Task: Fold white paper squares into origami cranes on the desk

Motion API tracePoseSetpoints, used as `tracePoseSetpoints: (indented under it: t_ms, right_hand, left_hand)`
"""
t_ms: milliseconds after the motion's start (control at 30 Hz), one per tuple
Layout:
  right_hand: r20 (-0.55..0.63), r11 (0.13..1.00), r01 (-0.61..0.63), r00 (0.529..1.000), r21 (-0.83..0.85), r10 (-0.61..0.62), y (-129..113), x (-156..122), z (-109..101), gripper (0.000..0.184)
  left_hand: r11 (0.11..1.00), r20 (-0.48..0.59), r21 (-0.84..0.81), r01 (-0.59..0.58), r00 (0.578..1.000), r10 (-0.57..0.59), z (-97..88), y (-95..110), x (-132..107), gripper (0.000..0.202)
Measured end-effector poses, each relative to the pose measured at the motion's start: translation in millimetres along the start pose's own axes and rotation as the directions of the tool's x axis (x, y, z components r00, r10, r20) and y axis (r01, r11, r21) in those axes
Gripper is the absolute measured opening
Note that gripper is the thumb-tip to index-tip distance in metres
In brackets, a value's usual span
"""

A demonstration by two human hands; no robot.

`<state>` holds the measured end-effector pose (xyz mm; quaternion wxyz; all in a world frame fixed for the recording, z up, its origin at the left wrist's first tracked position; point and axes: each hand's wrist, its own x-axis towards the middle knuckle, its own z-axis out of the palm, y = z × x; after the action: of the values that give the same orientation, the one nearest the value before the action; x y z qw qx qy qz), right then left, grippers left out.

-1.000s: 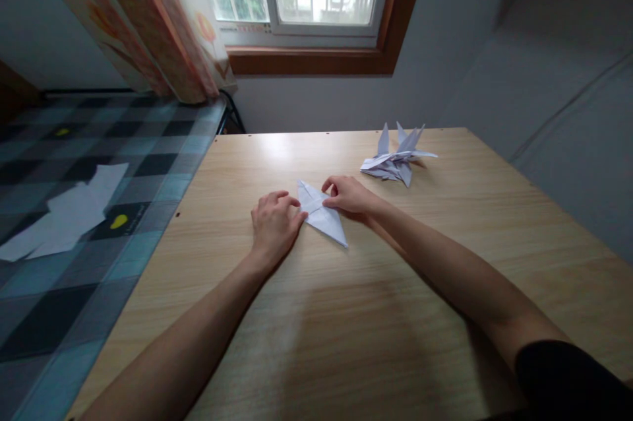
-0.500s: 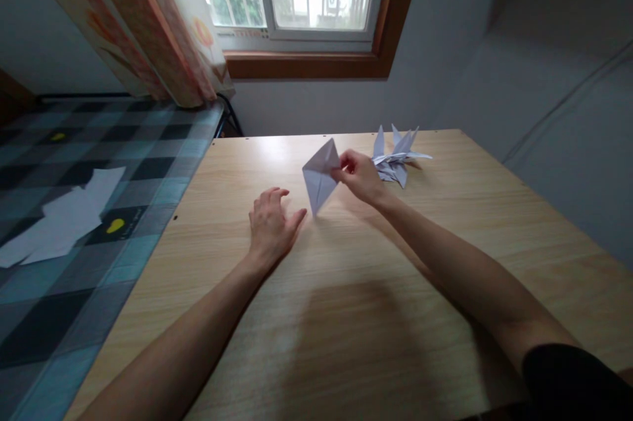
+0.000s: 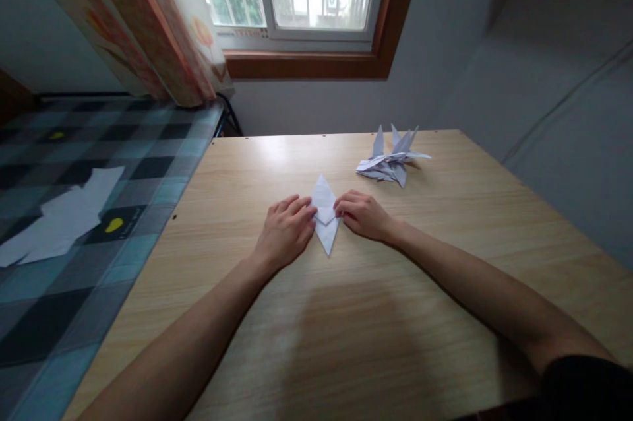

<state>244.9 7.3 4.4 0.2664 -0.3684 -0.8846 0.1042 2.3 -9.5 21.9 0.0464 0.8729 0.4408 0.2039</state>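
Note:
A white sheet of folded origami paper (image 3: 324, 200) lies on the wooden table, shaped like a long diamond with a V-shaped flap across its middle. My left hand (image 3: 287, 229) holds its left edge, with fingers bent together and their tips on the paper. On the opposite side, my right hand (image 3: 364, 215) grips the right edge between curled fingers and thumb. The paper's side corners are partly hidden under my fingertips.
A pile of folded paper pieces (image 3: 390, 160) with pointed tips sits near the table's (image 3: 237, 348) far edge, right of centre. White paper sheets (image 3: 66, 226) lie on a checked cloth (image 3: 44, 315) at left. A window and curtain (image 3: 148, 18) are behind.
The paper, held up tilted in my right hand before, now lies on the table closer to me. My left hand, previously apart from it, has moved right onto its left edge.

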Motion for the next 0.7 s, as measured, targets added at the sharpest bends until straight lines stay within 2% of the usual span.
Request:
tracePoseSetpoints:
  t_ms: [100, 200, 300, 433, 567, 700]
  right_hand:
    - [-0.071, 0.993, -0.109, 0.991, 0.042, 0.112, -2.5, 4.6, 0.5, 0.021]
    - [-0.163, 0.958, -0.279, 0.944, 0.062, 0.286, -3.2, 11.1, 3.6, 0.014]
    - [-0.162, 0.922, -0.38, 0.908, 0.072, 0.387, -3.2, 16.9, 6.9, 0.025]
    - [-0.092, 0.891, -0.431, 0.891, 0.143, 0.445, -5.4, 21.2, 7.6, 0.037]
    - [-0.078, 0.843, -0.485, 0.855, 0.231, 0.513, -9.0, 22.4, 5.8, 0.053]
    - [-0.077, 0.82, -0.487, 0.845, 0.3, 0.53, -12.9, 21.9, 5.6, 0.053]
  left_hand:
    - [0.998, 0.057, -0.019, -0.052, 0.997, 0.053, 2.0, -1.0, -1.1, 0.031]
    - [0.999, 0.054, -0.022, -0.042, 0.998, 0.043, 3.2, -1.7, -0.6, 0.031]
    - [1.0, 0.05, -0.005, -0.025, 0.998, 0.025, 3.6, -2.4, 1.1, 0.03]
    - [1.0, 0.043, -0.01, -0.003, 0.999, 0.004, 3.7, -3.4, 2.5, 0.029]
    - [1.0, 0.035, -0.002, 0.02, 0.999, -0.02, 2.1, -2.5, 3.0, 0.026]
    - [0.995, 0.004, 0.02, 0.096, 0.995, -0.096, -0.2, -0.8, 3.9, 0.023]
